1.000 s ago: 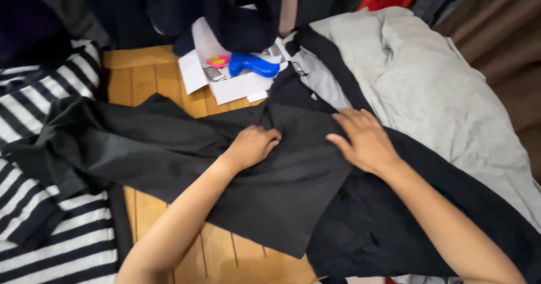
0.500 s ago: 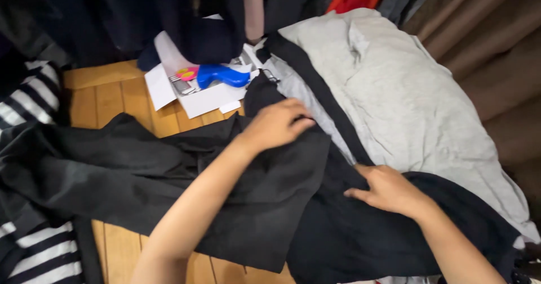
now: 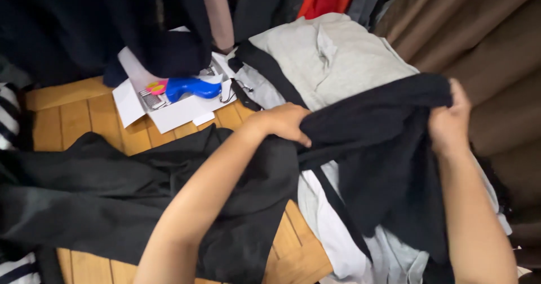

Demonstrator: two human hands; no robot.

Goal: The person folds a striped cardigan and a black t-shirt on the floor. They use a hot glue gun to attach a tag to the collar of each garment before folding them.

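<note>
Above floorboards, both hands (image 3: 366,123) grip black garment (image 3: 383,148).

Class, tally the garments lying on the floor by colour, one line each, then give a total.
Black garments: 2, one held up by both hands, one spread on the floor
Light grey garments: 1
Striped garments: 1, at the left edge
Total: 4

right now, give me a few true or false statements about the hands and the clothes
1. Both hands grip the black garment. True: the left hand and the right hand hold its top edge.
2. The black garment lies flat on the floor. False: it is lifted, hanging between the hands.
3. A blue tool rests on white paper. True.
4. The grey garment is in the right hand. False: it lies beneath the black one.
</note>
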